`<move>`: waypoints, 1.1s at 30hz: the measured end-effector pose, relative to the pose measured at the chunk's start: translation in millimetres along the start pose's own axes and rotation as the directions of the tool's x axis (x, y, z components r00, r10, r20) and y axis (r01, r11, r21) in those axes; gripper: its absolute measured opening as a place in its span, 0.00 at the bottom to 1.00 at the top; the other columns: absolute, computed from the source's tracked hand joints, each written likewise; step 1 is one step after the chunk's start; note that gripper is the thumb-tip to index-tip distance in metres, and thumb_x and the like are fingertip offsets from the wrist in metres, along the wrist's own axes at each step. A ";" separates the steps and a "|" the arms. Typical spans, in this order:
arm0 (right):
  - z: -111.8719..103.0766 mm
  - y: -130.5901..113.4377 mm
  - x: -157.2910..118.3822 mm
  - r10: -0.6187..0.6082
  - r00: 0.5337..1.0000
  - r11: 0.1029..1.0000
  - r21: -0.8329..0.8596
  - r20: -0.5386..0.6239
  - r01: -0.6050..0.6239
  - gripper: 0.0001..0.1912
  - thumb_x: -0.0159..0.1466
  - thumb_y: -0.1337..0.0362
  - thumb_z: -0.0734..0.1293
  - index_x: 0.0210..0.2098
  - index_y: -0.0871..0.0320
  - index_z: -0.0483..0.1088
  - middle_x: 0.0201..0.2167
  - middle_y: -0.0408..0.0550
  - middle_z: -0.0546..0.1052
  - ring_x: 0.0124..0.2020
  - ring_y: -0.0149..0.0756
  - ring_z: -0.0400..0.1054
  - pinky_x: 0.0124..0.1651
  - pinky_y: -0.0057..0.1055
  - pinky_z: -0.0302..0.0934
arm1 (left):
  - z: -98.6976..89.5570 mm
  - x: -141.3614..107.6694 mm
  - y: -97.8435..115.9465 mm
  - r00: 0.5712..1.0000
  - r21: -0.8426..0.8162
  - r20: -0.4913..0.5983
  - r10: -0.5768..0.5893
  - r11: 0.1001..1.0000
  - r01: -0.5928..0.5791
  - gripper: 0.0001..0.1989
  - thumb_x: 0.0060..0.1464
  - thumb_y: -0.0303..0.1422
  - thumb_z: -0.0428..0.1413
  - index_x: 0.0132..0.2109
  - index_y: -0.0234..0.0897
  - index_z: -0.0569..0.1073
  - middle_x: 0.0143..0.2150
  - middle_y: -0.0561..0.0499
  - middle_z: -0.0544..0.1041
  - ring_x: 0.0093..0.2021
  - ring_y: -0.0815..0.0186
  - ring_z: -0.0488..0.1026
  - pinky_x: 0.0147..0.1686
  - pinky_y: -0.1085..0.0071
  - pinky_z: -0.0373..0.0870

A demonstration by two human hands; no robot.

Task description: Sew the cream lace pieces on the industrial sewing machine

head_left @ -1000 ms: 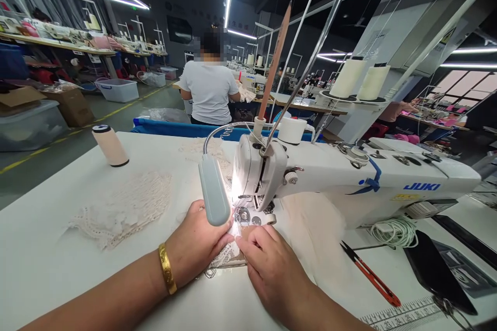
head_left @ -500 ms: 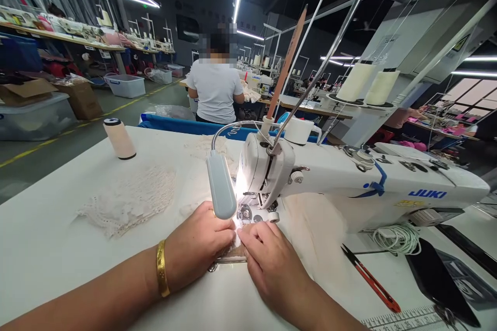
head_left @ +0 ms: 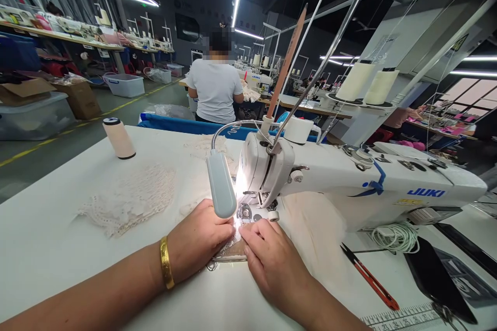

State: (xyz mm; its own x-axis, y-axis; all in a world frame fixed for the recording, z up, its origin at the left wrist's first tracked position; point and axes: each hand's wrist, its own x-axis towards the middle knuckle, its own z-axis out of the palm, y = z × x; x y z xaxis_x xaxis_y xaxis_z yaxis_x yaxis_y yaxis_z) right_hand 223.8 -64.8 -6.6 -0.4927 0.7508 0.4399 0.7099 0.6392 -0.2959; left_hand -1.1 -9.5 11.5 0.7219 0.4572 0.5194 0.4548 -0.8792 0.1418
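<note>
In the head view, the left hand [head_left: 202,240] is pinching the edge of a piece of lace fabric [head_left: 235,242] between thumb and fingers, just in front of the needle area of a white sewing machine [head_left: 330,176]. The right hand [head_left: 267,253] is gripping the same piece from the other side, its fingertips nearly meeting those of the left. The lace fabric is lying at the front of the machine's bed, mostly hidden by the hands. A grey-green lamp [head_left: 221,184] on a bent metal neck is hanging over the left hand and lighting the spot. On the white table [head_left: 50,248], a lace pile [head_left: 134,196] is resting to the left, with a peach thread cone [head_left: 119,138] standing beyond it. Sheer cream fabric [head_left: 316,227] is spreading under the machine arm. Red-handled thread snips [head_left: 370,278] are lying to the right, near a coiled pale green cord [head_left: 395,238] and a ruler [head_left: 404,319]. A person in a white shirt [head_left: 215,88] is sitting ahead, facing away.
</note>
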 end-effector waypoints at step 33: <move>1.1 4.1 4.5 0.040 0.999 0.995 -0.088 0.004 -0.040 0.18 0.70 0.77 0.62 0.53 0.55 0.75 0.36 0.48 0.73 0.32 0.41 0.61 0.36 0.35 0.59 | 2.9 0.7 -4.4 1.000 0.086 -0.010 0.017 0.996 -0.017 0.16 0.73 0.25 0.48 0.40 0.38 0.78 0.40 0.51 0.84 0.41 0.60 0.79 0.47 0.60 0.73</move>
State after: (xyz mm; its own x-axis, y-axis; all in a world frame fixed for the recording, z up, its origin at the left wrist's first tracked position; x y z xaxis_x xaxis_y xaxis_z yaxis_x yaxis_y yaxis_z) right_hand 223.9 -58.6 -6.8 -0.4654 0.7766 0.4246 0.7704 0.5916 -0.2376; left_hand -1.1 -4.9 8.8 0.7243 0.4404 0.5305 0.4858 -0.8720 0.0606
